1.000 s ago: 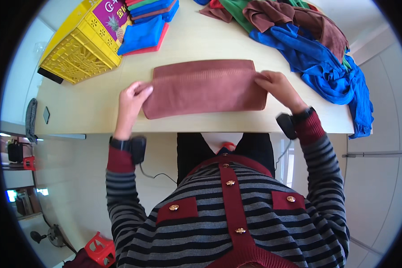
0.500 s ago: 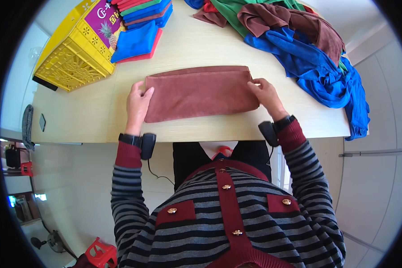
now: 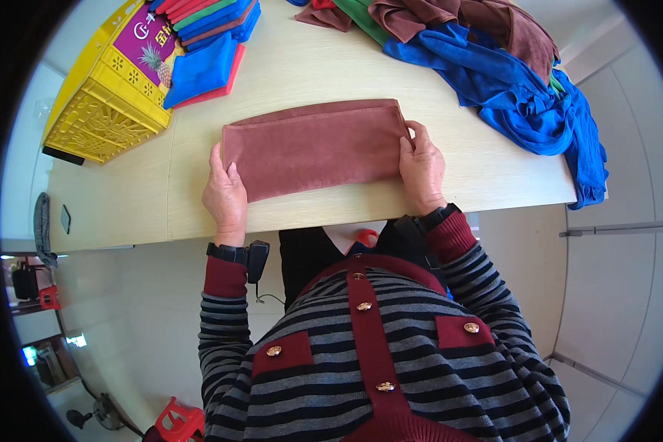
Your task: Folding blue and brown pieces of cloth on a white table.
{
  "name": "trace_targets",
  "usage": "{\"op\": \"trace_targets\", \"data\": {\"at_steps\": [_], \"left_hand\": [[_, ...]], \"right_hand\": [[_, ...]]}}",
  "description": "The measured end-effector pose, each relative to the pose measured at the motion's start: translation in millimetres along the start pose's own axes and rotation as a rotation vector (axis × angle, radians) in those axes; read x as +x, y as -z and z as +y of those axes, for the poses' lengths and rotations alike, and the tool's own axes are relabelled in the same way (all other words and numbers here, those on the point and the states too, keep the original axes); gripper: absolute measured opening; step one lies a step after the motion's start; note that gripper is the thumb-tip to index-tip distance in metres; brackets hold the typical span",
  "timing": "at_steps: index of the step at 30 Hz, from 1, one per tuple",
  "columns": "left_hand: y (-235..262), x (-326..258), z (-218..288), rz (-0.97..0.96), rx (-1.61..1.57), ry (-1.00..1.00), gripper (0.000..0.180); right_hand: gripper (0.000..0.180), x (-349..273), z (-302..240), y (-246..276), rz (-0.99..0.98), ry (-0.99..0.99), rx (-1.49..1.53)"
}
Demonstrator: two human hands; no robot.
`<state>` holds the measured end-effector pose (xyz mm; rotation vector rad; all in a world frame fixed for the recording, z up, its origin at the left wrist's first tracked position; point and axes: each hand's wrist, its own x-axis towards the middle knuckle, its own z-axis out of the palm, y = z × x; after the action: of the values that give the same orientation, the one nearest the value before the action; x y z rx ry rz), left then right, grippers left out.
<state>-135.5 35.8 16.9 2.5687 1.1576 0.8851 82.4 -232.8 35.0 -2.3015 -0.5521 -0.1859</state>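
Observation:
A folded brown towel [image 3: 313, 151] lies as a long rectangle on the pale table in front of me, with its fold line along the far edge. At its left end, my left hand [image 3: 226, 193] holds the edge, thumb on top and fingers along the side. My right hand [image 3: 423, 168] pinches the right end near the far corner between thumb and fingers. The fingertips beneath the cloth are partly hidden.
At the far left stands a yellow plastic crate [image 3: 103, 103]. Beside it sits a stack of folded towels in several colours, a blue one [image 3: 202, 70] among the nearest. A loose heap of blue towels [image 3: 486, 81], with brown and green ones, hangs over the table's right edge.
My right hand has turned and taken a fuller grip on the towel's right end. The left hand has slid a little nearer to me along its edge. The whole view has shifted slightly.

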Motion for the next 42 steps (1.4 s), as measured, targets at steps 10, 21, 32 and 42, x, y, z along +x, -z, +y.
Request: {"op": "trace_targets", "data": {"at_steps": [10, 21, 32, 42], "left_hand": [[1, -5, 4, 0.010, -0.005, -0.074, 0.052], [2, -4, 4, -0.025, 0.049, -0.033, 0.049], [25, -14, 13, -0.046, 0.139, -0.040, 0.054], [-5, -5, 68, -0.255, 0.065, -0.641, 0.052]], "right_hand": [[0.022, -5, 5, 7, 0.036, 0.070, -0.046], [0.024, -14, 6, 11, 0.029, 0.145, -0.139], [0.023, -10, 7, 22, -0.127, 0.158, -0.362], [0.049, -40, -89, -43, -0.223, 0.550, 0.002]]}}
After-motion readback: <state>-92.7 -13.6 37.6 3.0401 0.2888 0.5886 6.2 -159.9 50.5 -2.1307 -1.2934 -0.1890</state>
